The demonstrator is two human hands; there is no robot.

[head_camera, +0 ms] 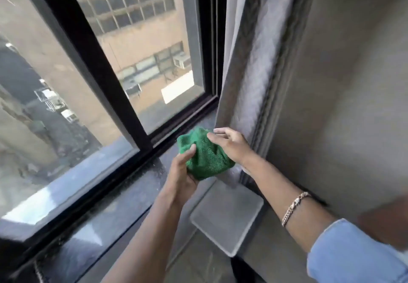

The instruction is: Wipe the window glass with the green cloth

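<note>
The green cloth (206,155) is bunched into a loose wad between both hands, held just above the dark window sill (123,196) and near the bottom right corner of the window glass (141,46), but not touching the pane. The left hand (183,172) cups it from below, its grip closed on the cloth with the thumb pressed over the near edge. The right hand (229,143) lies on the far side, fingers only half curled, resting on or pinching the upper fold; whether it truly grips I cannot tell. A grey curtain (247,61) hangs just right of the cloth. Judging by this, the wiping proper is not under way: the cloth seems to be getting gathered or refolded. The sill below the glass looks dusty, and nothing on the pane shows wiped streaks, so the whole glass appears left to do.
</note>
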